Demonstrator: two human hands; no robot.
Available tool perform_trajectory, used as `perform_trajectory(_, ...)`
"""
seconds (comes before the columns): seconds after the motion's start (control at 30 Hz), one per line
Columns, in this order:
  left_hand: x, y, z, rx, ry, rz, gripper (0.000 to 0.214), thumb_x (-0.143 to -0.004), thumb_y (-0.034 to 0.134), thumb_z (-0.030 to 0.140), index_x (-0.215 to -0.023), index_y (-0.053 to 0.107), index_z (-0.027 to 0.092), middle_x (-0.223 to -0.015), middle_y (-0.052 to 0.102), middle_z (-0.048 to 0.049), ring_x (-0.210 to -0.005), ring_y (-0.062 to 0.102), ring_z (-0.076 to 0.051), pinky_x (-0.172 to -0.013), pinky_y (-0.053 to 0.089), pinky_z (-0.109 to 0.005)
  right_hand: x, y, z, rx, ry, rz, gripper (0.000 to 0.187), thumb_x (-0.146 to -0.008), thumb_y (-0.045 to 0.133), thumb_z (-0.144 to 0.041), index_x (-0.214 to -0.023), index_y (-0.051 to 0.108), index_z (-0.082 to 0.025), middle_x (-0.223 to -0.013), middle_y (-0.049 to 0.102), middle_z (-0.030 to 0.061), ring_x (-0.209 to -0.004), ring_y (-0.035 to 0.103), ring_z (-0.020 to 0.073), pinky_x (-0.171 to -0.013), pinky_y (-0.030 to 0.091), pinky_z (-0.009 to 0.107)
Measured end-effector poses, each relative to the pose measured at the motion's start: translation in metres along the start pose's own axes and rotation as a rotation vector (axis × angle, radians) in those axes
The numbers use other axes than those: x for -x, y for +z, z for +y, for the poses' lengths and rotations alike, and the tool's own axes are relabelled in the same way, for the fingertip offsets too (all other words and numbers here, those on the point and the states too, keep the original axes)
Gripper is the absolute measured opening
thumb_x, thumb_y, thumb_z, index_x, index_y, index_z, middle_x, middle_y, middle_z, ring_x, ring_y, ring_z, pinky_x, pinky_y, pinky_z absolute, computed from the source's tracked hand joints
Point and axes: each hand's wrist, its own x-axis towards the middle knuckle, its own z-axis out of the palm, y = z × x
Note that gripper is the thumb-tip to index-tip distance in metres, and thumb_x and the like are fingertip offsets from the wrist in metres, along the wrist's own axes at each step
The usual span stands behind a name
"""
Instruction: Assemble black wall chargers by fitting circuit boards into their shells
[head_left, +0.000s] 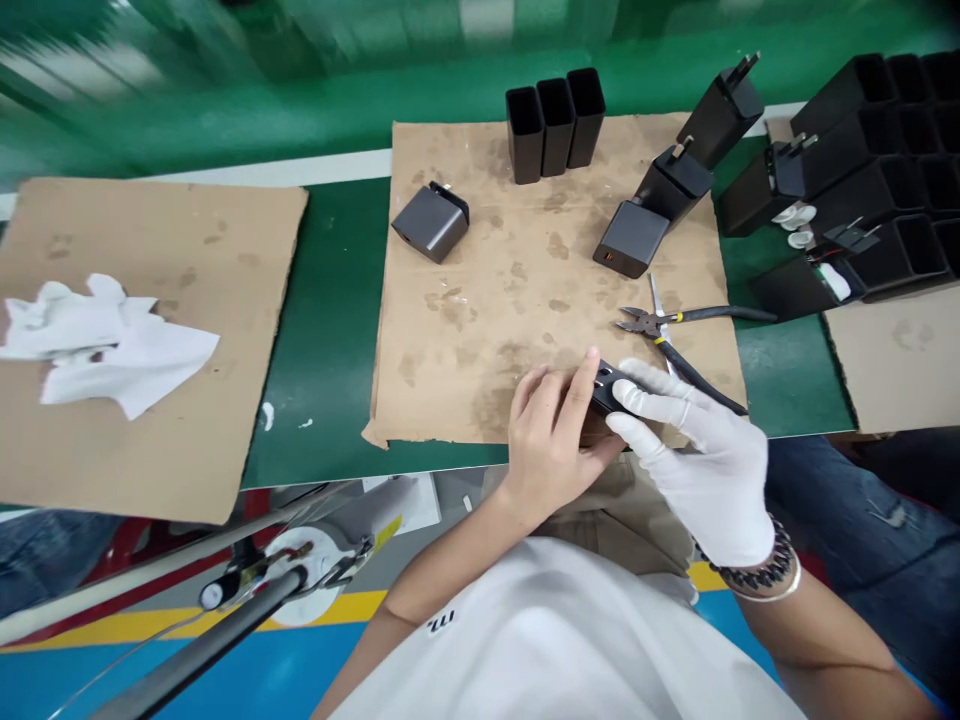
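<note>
The person holds a small black block [602, 384] between both hands, just above the near edge of a cardboard sheet [487, 325] on the green desk [322, 330]. The bare left hand [553, 422] has its fingers closed on the block's left side, with the index finger stretched along it. The right hand [690, 450], in a white glove, has its fingers clamped on the right end. Gripping from both sides probably keeps the block from turning; the undersides of both grips are hidden. Holding it close to the body likely gives a clear view of the face with two pale marks.

The pliers [651, 322] lie with jaws spread beside the gloved hand, across a thin pale strip [655, 290], perhaps set there to be in easy reach. The cardboard probably guards the plastic from scratches. Towards the far edge, three hollow cases [555, 140] stand upright side by side, which seems to save room. A grey charger [431, 222] sits alone on the left, while three chargers [634, 238] form a slanting line on the right, perhaps to keep them sorted. Further right, more black cases [855, 175] stand in close rows.
</note>
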Motion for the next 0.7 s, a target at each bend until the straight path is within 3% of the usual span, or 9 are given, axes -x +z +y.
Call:
perform_trajectory(0.13,0.0,-0.002,0.0,-0.016,0.005,-0.039,0.048,-0.095,0.054,0.027,-0.137,0.06,0.004,-0.106,0.077,-0.0167,-0.094,0.068,-0.024,-0.107,0.05,-0.036,0.002,0.011,-0.003,0.131,-0.131,0.052,0.022,-0.091,0.077,-0.018,-0.112,0.07,-0.017,-0.122,0.077,0.0165,-0.11,0.078,0.0269,-0.094,0.066,0.034)
perform_trajectory(0.3,0.002,-0.004,-0.004,-0.034,0.007,-0.109,0.051,-0.096,0.054,0.027,-0.143,0.055,0.007,-0.117,0.077,-0.0167,-0.096,0.067,-0.024,-0.11,0.047,-0.037,0.002,0.012,0.003,0.296,-0.278,0.055,0.029,-0.093,0.074,-0.02,-0.12,0.063,-0.02,-0.126,0.075,0.0178,-0.112,0.077,0.0277,-0.088,0.065,0.034)
perform_trajectory(0.43,0.001,-0.008,-0.006,-0.026,0.006,-0.201,0.056,-0.095,0.056,0.026,-0.148,0.051,0.006,-0.117,0.075,-0.0159,-0.096,0.065,-0.024,-0.115,0.043,-0.04,0.001,0.005,0.008,0.253,-0.241,-0.058,0.034,-0.097,0.07,-0.028,-0.129,0.063,-0.02,-0.135,0.071,0.0176,-0.115,0.076,0.0266,-0.093,0.064,0.035)
perform_trajectory(0.53,-0.001,-0.014,-0.009,0.038,-0.006,-0.259,0.063,-0.095,0.058,0.025,-0.155,0.045,0.01,-0.112,0.073,-0.0123,-0.1,0.065,-0.024,-0.113,0.046,-0.04,-0.007,0.003,0.009,0.217,-0.193,-0.106,0.03,-0.096,0.07,-0.029,-0.125,0.069,-0.021,-0.13,0.075,0.0139,-0.104,0.079,0.0249,-0.082,0.066,0.032)
perform_trajectory(0.7,-0.003,-0.033,-0.023,0.329,-0.222,-0.372,0.077,-0.093,0.07,0.026,-0.161,0.036,0.027,-0.124,0.072,-0.0104,-0.11,0.07,-0.024,-0.104,0.055,-0.04,-0.015,0.0,0.008,0.199,-0.218,-0.065,0.019,-0.095,0.068,-0.025,-0.111,0.076,-0.029,-0.117,0.08,0.0039,-0.094,0.08,0.0213,-0.071,0.062,0.029)
